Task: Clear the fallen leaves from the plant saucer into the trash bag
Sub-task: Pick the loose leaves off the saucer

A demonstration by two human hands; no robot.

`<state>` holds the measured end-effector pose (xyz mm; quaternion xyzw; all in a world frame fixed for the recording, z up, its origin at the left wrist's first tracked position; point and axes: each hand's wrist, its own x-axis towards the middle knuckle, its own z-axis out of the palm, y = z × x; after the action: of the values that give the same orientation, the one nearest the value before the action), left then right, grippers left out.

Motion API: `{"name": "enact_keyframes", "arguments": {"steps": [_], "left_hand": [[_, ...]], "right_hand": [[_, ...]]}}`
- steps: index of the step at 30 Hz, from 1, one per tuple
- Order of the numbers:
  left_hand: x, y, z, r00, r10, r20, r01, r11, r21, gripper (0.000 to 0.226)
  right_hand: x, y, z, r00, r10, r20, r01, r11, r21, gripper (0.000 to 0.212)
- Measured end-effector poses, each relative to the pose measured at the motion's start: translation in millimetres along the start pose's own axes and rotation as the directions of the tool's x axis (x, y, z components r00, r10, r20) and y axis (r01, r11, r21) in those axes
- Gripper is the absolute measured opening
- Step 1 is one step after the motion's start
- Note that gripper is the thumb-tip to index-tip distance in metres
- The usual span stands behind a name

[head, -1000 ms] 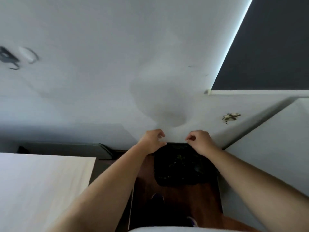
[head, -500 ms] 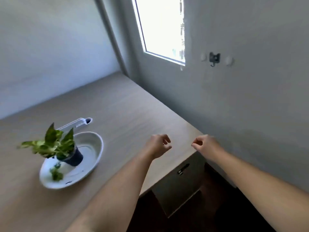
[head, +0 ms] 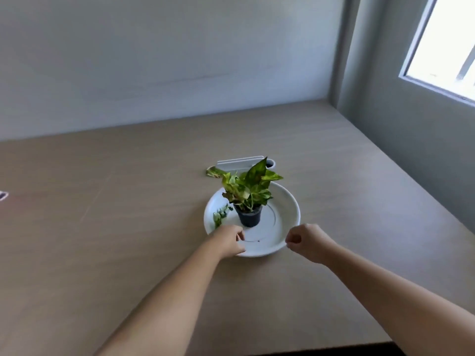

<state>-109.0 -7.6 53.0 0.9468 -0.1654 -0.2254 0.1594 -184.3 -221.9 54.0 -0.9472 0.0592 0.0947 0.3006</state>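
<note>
A white saucer (head: 289,201) sits on the wooden table with a small potted plant (head: 250,188) in a dark pot (head: 248,218) at its middle. A few fallen green leaves (head: 219,214) lie on the saucer's left side. My left hand (head: 227,241) hovers at the saucer's front-left rim, just in front of those leaves, fingers loosely curled and holding nothing. My right hand (head: 307,242) is at the front-right rim, also loosely curled and holding nothing. The trash bag is out of view.
One yellow-green leaf (head: 214,172) lies on the table (head: 128,201) behind the saucer, beside a flat white holder (head: 239,163). Walls close off the back and right, with a window (head: 447,47) at the upper right. The table's front edge runs along the bottom right.
The view swung from the dark trash bag on the floor up to the table. Both hands let go of the bag and moved to the saucer's front rim.
</note>
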Motion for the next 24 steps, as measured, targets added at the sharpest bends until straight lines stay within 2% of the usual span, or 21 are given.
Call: {"name": "enact_keyframes", "arguments": {"steps": [3, 7, 13, 16, 24], "left_hand": [[6.3, -48.3, -12.3, 0.999, -0.043, -0.003, 0.043, 0.999, 0.034, 0.036], [15.4, -77.0, -10.9, 1.000, 0.005, 0.000, -0.005, 1.000, 0.028, 0.041], [28.9, -85.3, -6.8, 1.000, 0.027, -0.007, -0.027, 1.000, -0.009, 0.037], [34.2, -87.1, -8.1, 0.999, 0.045, 0.003, -0.045, 0.999, 0.004, 0.037], [35.5, -49.3, 18.8, 0.987, 0.158, 0.035, -0.162, 0.976, 0.143, 0.033]], "right_hand": [[33.4, -24.5, 29.6, 0.995, -0.043, 0.086, 0.047, 0.998, -0.048, 0.020], [67.3, -33.5, 47.5, 0.996, -0.011, 0.086, 0.023, 0.991, -0.130, 0.024], [82.1, -23.2, 64.9, 0.983, -0.011, 0.186, 0.055, 0.971, -0.234, 0.026], [84.4, -16.1, 72.0, 0.981, -0.050, 0.186, 0.094, 0.967, -0.238, 0.024], [87.7, -12.6, 68.6, 0.956, -0.143, 0.258, 0.206, 0.950, -0.236, 0.029]]}}
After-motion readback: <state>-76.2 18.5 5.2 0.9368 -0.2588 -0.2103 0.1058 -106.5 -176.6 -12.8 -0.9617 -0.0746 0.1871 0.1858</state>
